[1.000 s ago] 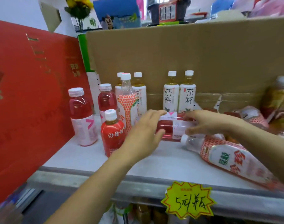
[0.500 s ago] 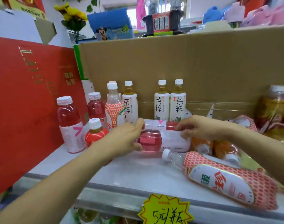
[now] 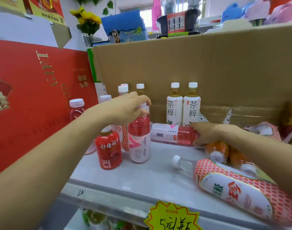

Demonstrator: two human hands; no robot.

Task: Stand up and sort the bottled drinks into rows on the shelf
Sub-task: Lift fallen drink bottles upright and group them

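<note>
Two hands grip: left hand (image 3: pixel 127 108) curls over the cap of an upright pink bottle (image 3: pixel 139 138); right hand (image 3: pixel 206 132) holds a lying pink bottle (image 3: pixel 172 134) stretching toward its 9 o'clock on the shelf (image 3: pixel 142 180), tea bottles (image 3: pixel 183 105) at 12 o'clock.

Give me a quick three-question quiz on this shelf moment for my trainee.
1. True or false: the left hand grips a white tea bottle.
2. The right hand holds: A) the lying pink bottle; B) the price tag; C) a red-label bottle.
3. Fill in: the big honeycomb-label bottle lies on its ____.

Key: 1 false, it grips the top of the upright pink bottle. 2 A. 3 side.
</note>
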